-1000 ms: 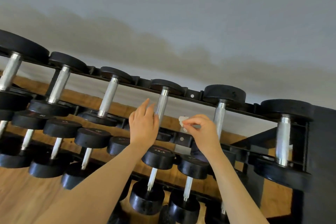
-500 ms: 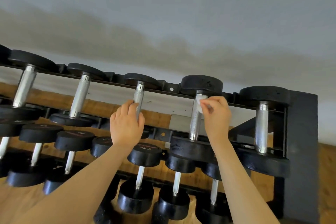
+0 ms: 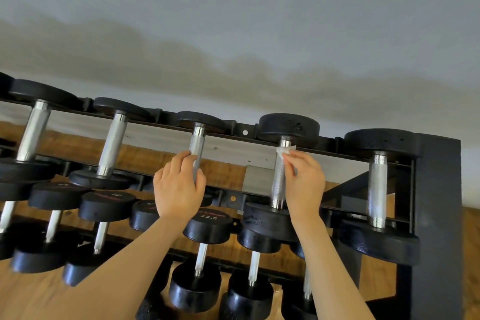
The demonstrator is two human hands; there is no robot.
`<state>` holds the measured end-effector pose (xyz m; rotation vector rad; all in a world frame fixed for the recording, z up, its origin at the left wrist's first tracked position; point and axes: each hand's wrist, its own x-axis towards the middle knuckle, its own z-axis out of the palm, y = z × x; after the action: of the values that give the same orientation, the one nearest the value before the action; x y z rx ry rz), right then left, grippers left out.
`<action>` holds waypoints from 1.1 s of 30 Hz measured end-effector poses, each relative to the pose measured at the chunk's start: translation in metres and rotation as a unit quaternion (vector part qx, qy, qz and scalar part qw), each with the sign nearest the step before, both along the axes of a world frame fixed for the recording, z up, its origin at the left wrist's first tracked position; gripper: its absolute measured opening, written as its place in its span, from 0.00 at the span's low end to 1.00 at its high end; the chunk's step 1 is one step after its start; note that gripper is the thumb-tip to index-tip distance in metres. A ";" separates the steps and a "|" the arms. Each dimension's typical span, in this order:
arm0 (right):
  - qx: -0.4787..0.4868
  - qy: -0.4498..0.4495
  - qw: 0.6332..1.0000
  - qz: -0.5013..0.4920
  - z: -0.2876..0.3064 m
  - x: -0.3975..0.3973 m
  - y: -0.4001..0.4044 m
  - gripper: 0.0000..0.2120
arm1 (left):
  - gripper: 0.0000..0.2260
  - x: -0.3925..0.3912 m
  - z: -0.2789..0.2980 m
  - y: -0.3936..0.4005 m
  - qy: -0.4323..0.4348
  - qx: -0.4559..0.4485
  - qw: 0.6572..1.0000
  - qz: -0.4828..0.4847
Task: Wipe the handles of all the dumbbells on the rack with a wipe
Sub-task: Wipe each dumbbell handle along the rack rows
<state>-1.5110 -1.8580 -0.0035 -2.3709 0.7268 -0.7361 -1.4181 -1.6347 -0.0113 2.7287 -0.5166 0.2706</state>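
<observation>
While my right hand (image 3: 304, 184) pinches wipe (image 3: 284, 150) against top of knurled handle (image 3: 278, 176), right of centre frame: I wrap fully, drag down. My left hand (image 3: 179, 189) curls round neighbouring handle (image 3: 196, 153), steadying.

1. A black rack (image 3: 436, 189) with tiers of dumbbells is seen from above.
2. A white wipe (image 3: 284, 150) is pinched by the right hand (image 3: 304, 184) against the top of a knurled handle (image 3: 278, 182), at 1 o'clock from centre.
3. The neighbouring handle (image 3: 196, 153), at 9 o'clock from the first, is gripped by the left hand (image 3: 179, 189).
4. A wooden floor (image 3: 31, 293) is visible below.
</observation>
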 end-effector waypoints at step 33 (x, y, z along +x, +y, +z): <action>0.076 0.035 0.989 0.125 -0.004 -0.015 -0.018 0.22 | 0.22 -0.001 0.004 -0.001 0.034 -0.001 0.999 -0.006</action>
<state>-1.5263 -1.8764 -0.0080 -2.3012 0.4810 -0.4767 -1.4187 -1.6362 -0.0073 2.7217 -0.5132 0.1756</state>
